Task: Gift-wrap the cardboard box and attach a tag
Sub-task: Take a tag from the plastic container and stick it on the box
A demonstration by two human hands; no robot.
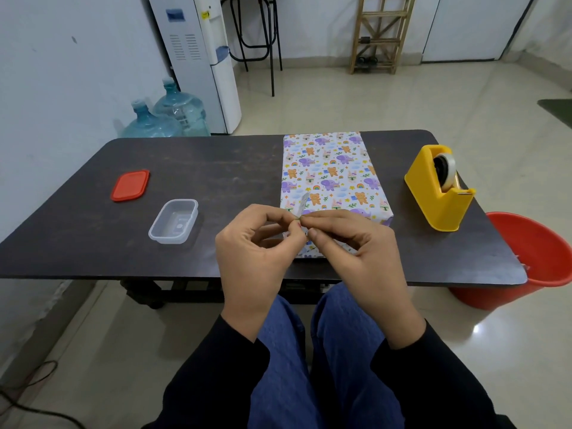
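The box (331,171), fully covered in white paper printed with elephants, bears and rainbows, is lying flat on the dark counter (216,168), running from the far edge toward the near one, a little right of the middle. Just above its near end, the two hands are meeting fingertip to fingertip. The left hand (250,255) and the right hand (356,252) are both pinching a small pale slip (304,202) between thumb and forefinger, and its free end is sticking up over the paper. It is too small to tell whether this slip is a tag or a bit of tape. The other fingers of both hands are curling loosely. Dark sleeves are covering both forearms, and blue trousers are showing below.

To the right of the box, well apart from it, a yellow dispenser (433,193) is standing with a roll (445,171) of clear tape in it. To the left, a clear tub (173,221) is sitting open, with its red lid (130,185) lying beside it, farther left. A red bucket (532,261) is standing on the floor by the counter's right end. Two water jugs (167,116) are standing beyond the counter's far edge, next to a white cooler (201,57).
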